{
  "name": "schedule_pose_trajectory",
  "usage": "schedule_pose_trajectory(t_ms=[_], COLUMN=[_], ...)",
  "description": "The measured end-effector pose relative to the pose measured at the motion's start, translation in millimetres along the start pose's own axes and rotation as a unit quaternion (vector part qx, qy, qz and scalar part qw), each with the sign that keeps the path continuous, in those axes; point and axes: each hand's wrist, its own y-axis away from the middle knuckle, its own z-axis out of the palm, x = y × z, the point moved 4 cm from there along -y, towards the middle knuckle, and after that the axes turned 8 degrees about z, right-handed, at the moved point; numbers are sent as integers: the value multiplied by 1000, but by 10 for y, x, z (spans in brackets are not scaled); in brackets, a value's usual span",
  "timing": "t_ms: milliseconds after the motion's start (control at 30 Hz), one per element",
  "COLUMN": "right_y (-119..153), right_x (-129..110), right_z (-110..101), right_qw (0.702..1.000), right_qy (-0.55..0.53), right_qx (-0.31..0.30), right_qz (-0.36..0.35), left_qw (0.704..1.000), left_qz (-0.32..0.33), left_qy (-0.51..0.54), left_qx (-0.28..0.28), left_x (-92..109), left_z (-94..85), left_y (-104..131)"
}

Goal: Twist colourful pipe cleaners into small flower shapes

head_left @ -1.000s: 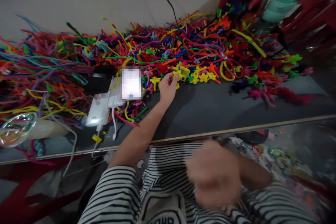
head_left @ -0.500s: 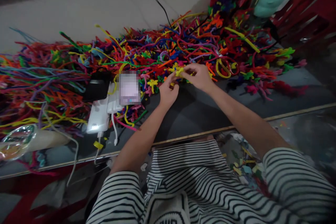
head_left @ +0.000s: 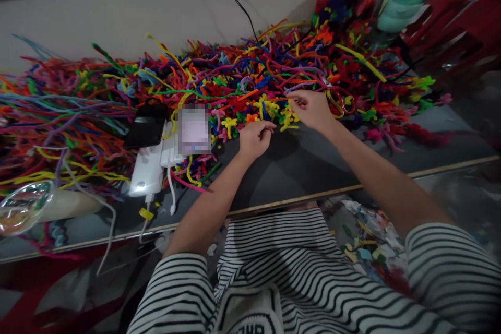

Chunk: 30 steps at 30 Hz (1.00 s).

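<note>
My left hand (head_left: pixel 255 139) is over the near edge of the pile, fingers curled in toward the thumb. Anything between its fingertips is too small or hidden to make out. Just beyond it lie yellow pipe-cleaner flowers (head_left: pixel 288 118). To the right, my right hand (head_left: pixel 315 109) reaches into the pile of coloured pipe cleaners (head_left: pixel 219 70), thumb and forefinger bent together in a pinch. What those fingertips grip cannot be made out. Close behind this hand rest scissors (head_left: pixel 347 104) with red and yellow handles.
Left of my hands are a black phone (head_left: pixel 145 126), a white power bank (head_left: pixel 146 172) with a cable, and a blurred-out pale object (head_left: pixel 194 129). A clear-wrapped cone (head_left: pixel 58 206) lies at far left. A green-and-white figure (head_left: pixel 403 8) stands at back right.
My hands have drawn apart from the yellow flower they were both fingering. The right has moved right into the pile; the left has shifted slightly right and nearer to me.
</note>
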Motion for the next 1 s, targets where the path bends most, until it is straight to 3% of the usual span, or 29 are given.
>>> schedule_pose_trajectory(t_ms=[133,233,433,533,633,833,1000], right_y=[-86,-190,-292,-337,-415,-527,-567], right_x=[-5,99,296,297,292,294,340], right_z=[-26,7,73,24,-38,-89,-123], right_qw=[1000,998,993,992,993,993,993], right_qy=[26,58,100,111,106,97,110], right_qx=[13,-12,-55,-56,-54,-61,-33], right_qz=[-5,-16,-29,-20,-8,0,10], left_qw=[999,996,952,933,936,962,971], left_qz=[2,15,109,117,91,6,9], left_qy=[-32,-64,-111,-127,-141,-187,-173], left_qx=[-26,-64,-262,-315,-308,-196,-167], left_x=[-6,28,206,219,157,-31,-36], left_z=[14,16,154,232,254,174,158], left_y=[5,-8,-27,-13,-6,-3,1])
